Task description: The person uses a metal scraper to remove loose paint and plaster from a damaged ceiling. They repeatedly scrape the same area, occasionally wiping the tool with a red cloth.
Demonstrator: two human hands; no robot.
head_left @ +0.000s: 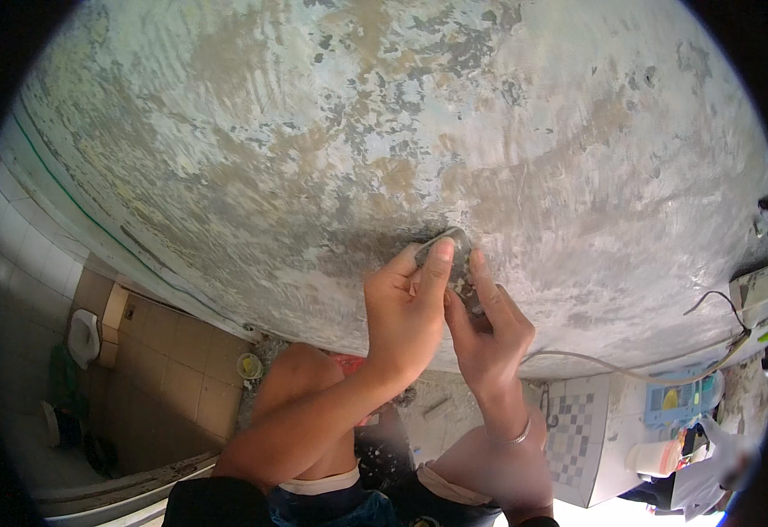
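Grey scraper (451, 249) against flaking wall (331, 132)

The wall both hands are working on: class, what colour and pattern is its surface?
Head view: the wall is pale grey-white, mottled with tan and dark grey patches of peeling paint.

Both hands, left hand (406, 312) and right hand (488, 338), press a scraper (454, 250) against the peeling wall (314, 132).

My left hand (406, 312) and right hand (485, 329) cover most of the small flat tool (454, 241) I press to the wall (331, 132), so I can't tell its shape or kind. The clutter (691, 430) at lower right is blurred, cut by the rim.
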